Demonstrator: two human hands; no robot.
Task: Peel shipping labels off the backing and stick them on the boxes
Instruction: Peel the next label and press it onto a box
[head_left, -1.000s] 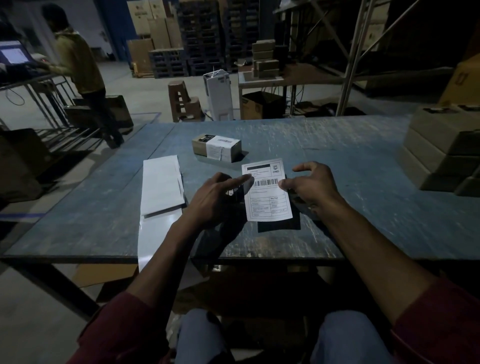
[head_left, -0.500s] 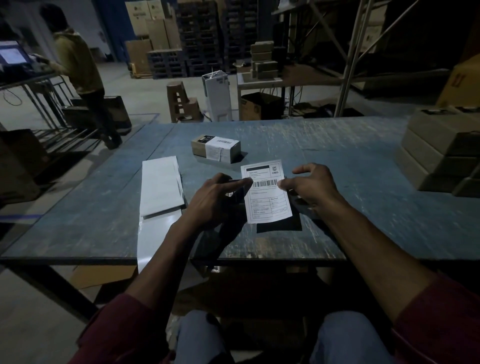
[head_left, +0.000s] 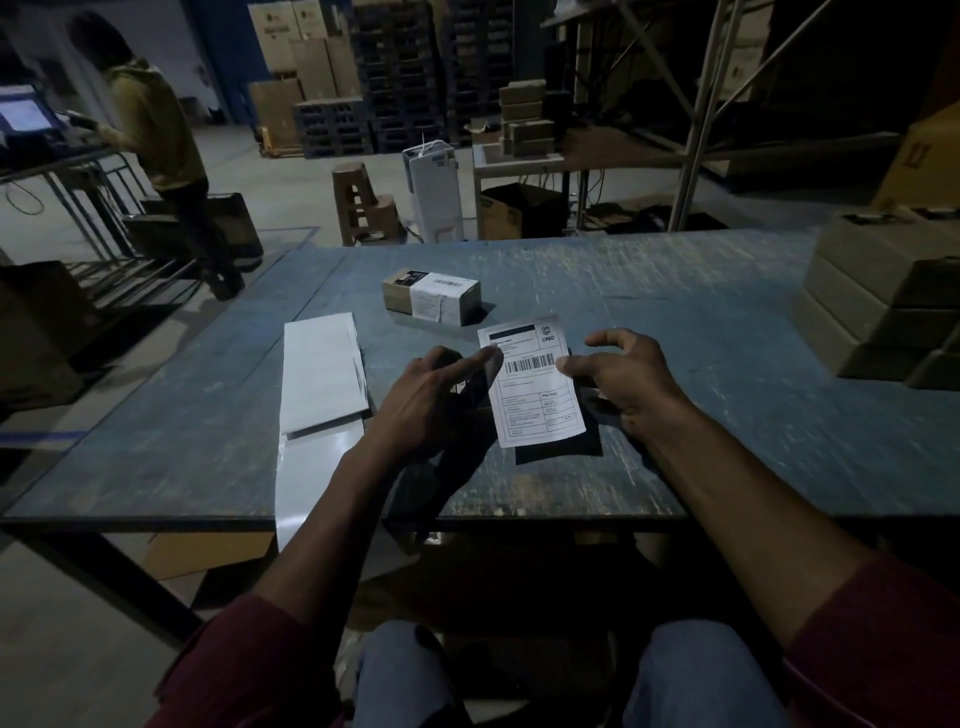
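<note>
Both hands hold a white shipping label (head_left: 531, 384) just above the near part of the blue, scuffed desk (head_left: 675, 322). The right hand (head_left: 621, 382) pinches the label's right edge between thumb and fingers, its index finger lifted clear; the left hand (head_left: 441, 400) touches the left edge with an extended fingertip, the other fingers loosely spread, so its grip is relaxed rather than closed. The label carries a barcode and printed lines (the small text is too fine to read). Beyond it on the desk stands a small box (head_left: 431, 297) with a label already on it. To the left lies a stack of white backing sheets (head_left: 322, 376), one strip hanging over the desk's near edge. Plain cardboard boxes (head_left: 883, 301) are stacked at the far right.
</note>
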